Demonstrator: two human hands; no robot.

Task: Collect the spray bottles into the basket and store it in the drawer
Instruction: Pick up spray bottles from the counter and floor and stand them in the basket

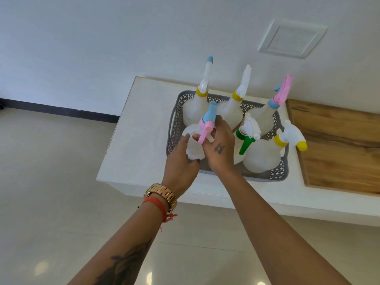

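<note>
While both our hands work at the near-left corner of the grey basket [174, 124], it sits on a white cabinet top [131, 140] w/ six spray bottles in it. Our left hand [181, 159] cups the clear body of the near-left bottle [194, 140], fingers curled round its left side, thumb side toward the pink trigger. Our right hand [219, 147] is closed on the same bottle's neck from the right, fingers wrapped just below the blue-and-pink spray head, which points up and a bit far. Bottle body sits inside the basket wall; can't tell if its base touches the basket floor.

Other bottles, all upright or slightly tilted inside the basket: far-left one w/ yellow collar and blue tip [200, 103]; far-middle one w/ yellow collar and white nozzle [234, 108]; far-right one w/ blue collar and pink head [267, 114]; middle one w/ green trigger [246, 138], just right of our right hand; near-right one w/ yellow collar and yellow nozzle [265, 155].

Right of the basket, a wooden panel [333, 147] is set flush in the top. Gold watch [162, 195] and red thread band [158, 204] on the left wrist. Pale tiled floor [51, 182] lies left and near. White wall [102, 48] behind, w/ a square plate [292, 38] on it.
</note>
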